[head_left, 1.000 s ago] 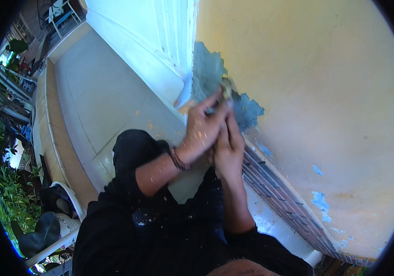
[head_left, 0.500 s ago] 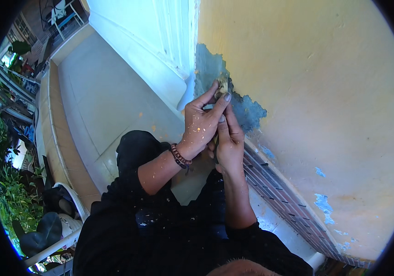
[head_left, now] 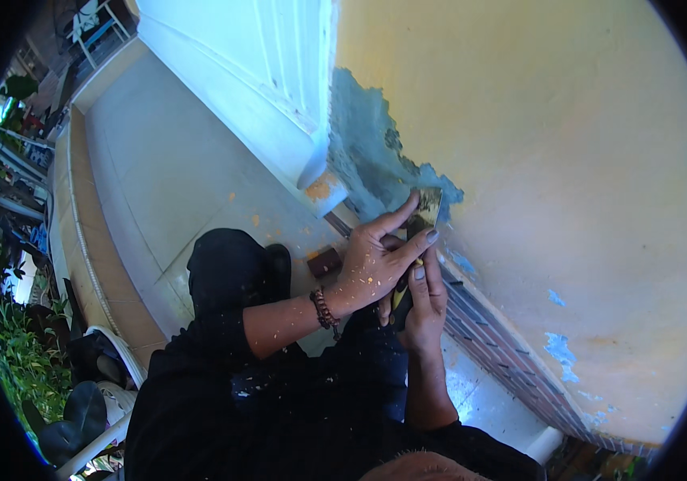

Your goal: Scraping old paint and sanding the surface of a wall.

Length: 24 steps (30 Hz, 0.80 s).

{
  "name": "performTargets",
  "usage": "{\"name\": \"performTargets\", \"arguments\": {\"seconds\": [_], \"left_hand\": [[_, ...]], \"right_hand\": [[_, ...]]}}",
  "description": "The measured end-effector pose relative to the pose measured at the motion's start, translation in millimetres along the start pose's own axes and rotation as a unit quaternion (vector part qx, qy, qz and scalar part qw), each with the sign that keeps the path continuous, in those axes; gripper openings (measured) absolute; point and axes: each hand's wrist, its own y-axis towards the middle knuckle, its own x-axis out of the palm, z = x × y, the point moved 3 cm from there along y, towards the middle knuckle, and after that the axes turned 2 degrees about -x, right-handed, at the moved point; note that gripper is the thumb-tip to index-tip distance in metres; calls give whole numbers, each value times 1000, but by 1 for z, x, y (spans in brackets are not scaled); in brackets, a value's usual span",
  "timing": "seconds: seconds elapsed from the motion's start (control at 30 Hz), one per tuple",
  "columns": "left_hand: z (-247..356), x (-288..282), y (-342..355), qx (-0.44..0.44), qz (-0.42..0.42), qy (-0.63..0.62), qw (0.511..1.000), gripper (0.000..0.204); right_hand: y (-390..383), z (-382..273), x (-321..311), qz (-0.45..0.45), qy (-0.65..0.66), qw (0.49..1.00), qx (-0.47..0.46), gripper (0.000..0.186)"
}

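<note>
Scraper blade shows on my remote feed over the lower right end of the grey bare patch in the yellow wall; I cannot tell whether it touches. I see the right hand wrapped around the yellow-and-black handle, the left hand pinching thumb and fingers close to the blade. That closeness worries me: a sudden slip could, I judge, run those fingertips into the rough patch. Too steep a push might gouge the wall, and flakes like those dotting the left hand might fly up.
</note>
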Motion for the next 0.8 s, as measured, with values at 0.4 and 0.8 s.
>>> {"name": "performTargets", "arguments": {"seconds": [0.4,0.8], "left_hand": [[13,-7,20,113,139,18,984,59],[21,-15,13,-12,91,-60,994,62]], "right_hand": [[21,-31,28,-4,-94,992,84,49],[18,-23,45,-22,38,997,60,51]]}}
